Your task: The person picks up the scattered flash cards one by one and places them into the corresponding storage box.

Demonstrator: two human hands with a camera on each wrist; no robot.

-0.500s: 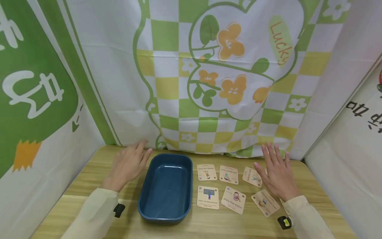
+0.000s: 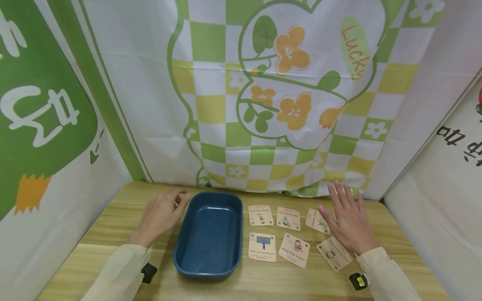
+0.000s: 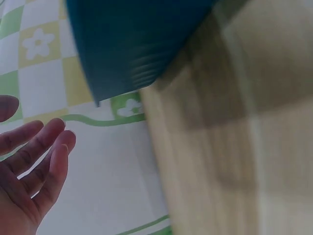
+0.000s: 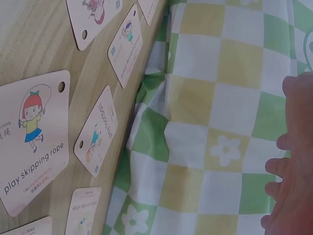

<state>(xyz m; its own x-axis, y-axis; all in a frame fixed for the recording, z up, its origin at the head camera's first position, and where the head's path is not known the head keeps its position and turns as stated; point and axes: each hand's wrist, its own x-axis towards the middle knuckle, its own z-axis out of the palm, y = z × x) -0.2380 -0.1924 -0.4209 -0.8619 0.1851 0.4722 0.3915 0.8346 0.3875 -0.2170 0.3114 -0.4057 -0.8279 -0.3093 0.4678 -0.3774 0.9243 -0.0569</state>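
Note:
A dark blue rectangular bin (image 2: 208,242) stands on the table, to the right of my left hand (image 2: 161,218). That hand is at the bin's upper left side, fingers loosely bent and holding nothing. My right hand (image 2: 349,221) is spread flat over the right end of two rows of picture cards, nothing in its grip. The football card (image 2: 316,221) lies beside its thumb, and the skipping rope card (image 4: 36,142) below it. Part of a slide card (image 4: 83,213) shows in the right wrist view; in the head view the right hand covers this area.
The blackboard card (image 2: 262,247), violin card (image 2: 295,250), floor-sweeping card (image 2: 260,215) and badminton card (image 2: 288,219) lie right of the bin. A checked green and yellow cloth (image 2: 211,108) hangs at the table's back edge. White printed panels close both sides.
My left hand has lowered slightly and its fingers have bent inward from a straighter reach. The right hand, bin and cards stay essentially where they were.

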